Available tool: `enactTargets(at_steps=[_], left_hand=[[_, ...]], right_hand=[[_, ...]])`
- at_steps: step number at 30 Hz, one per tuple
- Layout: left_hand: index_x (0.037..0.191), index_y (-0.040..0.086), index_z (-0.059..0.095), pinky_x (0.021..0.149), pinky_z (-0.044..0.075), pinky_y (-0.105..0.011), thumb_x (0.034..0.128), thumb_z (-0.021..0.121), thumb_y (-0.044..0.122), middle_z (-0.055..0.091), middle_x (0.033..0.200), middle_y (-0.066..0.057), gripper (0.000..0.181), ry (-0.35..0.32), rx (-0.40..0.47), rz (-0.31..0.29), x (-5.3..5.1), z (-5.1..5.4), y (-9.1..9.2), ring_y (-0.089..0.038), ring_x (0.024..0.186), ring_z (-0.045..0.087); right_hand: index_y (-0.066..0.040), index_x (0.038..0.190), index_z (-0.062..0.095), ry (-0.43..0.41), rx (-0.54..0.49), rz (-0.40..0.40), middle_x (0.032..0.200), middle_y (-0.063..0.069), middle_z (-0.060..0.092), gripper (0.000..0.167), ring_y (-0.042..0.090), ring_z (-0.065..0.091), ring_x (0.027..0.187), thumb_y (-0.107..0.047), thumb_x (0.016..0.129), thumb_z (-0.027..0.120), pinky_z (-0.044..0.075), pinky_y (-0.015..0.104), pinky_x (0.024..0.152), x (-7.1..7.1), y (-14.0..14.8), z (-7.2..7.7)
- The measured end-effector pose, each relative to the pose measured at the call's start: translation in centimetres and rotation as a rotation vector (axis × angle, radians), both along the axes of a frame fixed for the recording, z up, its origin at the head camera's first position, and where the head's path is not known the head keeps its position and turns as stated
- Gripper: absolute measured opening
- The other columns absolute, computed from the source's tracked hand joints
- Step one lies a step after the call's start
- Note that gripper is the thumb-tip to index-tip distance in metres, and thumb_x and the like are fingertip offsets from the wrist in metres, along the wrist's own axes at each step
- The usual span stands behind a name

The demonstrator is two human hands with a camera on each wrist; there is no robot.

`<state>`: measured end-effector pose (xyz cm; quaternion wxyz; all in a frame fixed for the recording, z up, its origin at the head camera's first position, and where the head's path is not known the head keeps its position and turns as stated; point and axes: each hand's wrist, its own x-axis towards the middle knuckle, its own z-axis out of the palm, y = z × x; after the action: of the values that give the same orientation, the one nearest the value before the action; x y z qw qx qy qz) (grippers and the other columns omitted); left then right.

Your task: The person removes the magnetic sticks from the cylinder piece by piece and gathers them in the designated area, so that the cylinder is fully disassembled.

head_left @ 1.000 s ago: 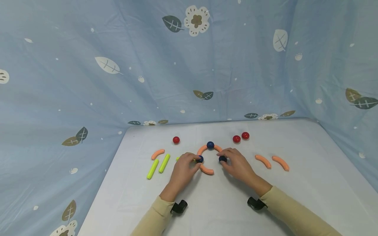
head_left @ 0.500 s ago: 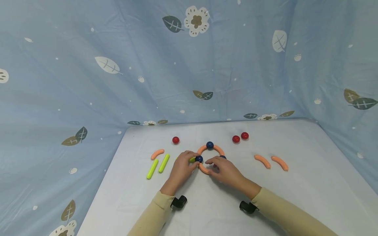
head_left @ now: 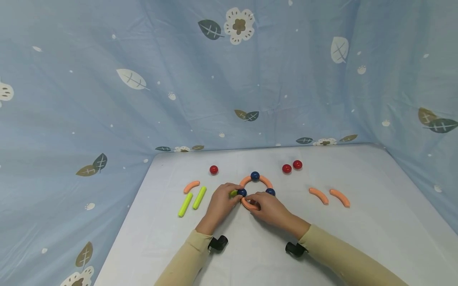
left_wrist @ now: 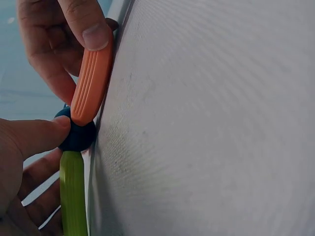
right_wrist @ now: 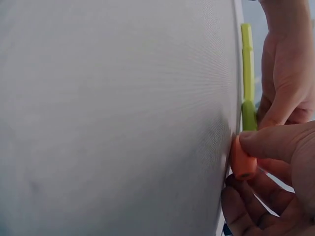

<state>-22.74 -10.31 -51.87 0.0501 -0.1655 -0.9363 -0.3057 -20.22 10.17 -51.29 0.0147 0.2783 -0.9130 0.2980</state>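
In the head view my left hand [head_left: 221, 204] pinches a dark blue ball [head_left: 242, 192] at the left of a partly closed ring. The left wrist view shows its thumb on that ball, with a yellow-green rod [left_wrist: 72, 191] joined below. My right hand [head_left: 269, 206] pinches the lower orange curved rod [head_left: 245, 203] between thumb and fingers; one end meets the held ball, and the other end [right_wrist: 245, 174] is free. Two more orange curved rods [head_left: 266, 181] and blue balls at the top [head_left: 255, 176] and right [head_left: 270, 192] make up the rest of the ring.
One red ball [head_left: 213, 170] lies back left, two red balls [head_left: 286, 169] back right. Two yellow-green rods [head_left: 185, 205] and an orange curved rod [head_left: 191, 186] lie left. Two orange curved rods [head_left: 318, 196] lie right. Blue patterned cloth [head_left: 229, 79] hangs behind the white table [head_left: 250, 262].
My right hand has left the right-hand blue ball, moved left and taken hold of the lower orange curved rod. My left hand has stayed on its blue ball.
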Motion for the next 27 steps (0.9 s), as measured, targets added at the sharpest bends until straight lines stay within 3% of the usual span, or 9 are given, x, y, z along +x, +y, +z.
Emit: enactTargets(at_steps=[12,19,27], left_hand=[[0.123,0.018,0.074,0.100,0.051,-0.043,0.0926,0.077,0.023,0.070,0.123,0.000,0.031,-0.008,0.014,0.009,-0.2,-0.2,0.0,-0.022,0.117,0.063],[0.123,0.019,0.074,0.100,0.051,-0.043,0.0928,0.077,0.025,0.070,0.122,0.000,0.030,-0.010,0.009,0.008,-0.2,-0.1,0.1,-0.021,0.116,0.063],[0.121,0.020,0.075,0.101,0.051,-0.041,0.0917,0.078,0.022,0.070,0.122,0.002,0.030,-0.038,0.028,0.017,-0.2,-0.1,0.1,-0.021,0.118,0.063]], right_hand=[[-0.008,0.120,0.074,0.007,0.013,0.016,0.093,-0.004,0.065,0.030,0.008,0.055,0.078,-0.013,0.091,0.077,0.052,0.025,0.069,0.2,0.3,0.1],[-0.012,0.122,0.074,-0.015,-0.002,0.019,0.095,-0.005,0.065,0.032,0.005,0.054,0.077,-0.011,0.091,0.076,0.050,0.023,0.066,1.1,1.6,0.1],[-0.018,0.122,0.074,-0.095,-0.054,-0.104,0.102,-0.008,0.066,0.032,0.005,0.058,0.083,-0.013,0.090,0.078,0.054,0.025,0.071,2.2,5.0,0.5]])
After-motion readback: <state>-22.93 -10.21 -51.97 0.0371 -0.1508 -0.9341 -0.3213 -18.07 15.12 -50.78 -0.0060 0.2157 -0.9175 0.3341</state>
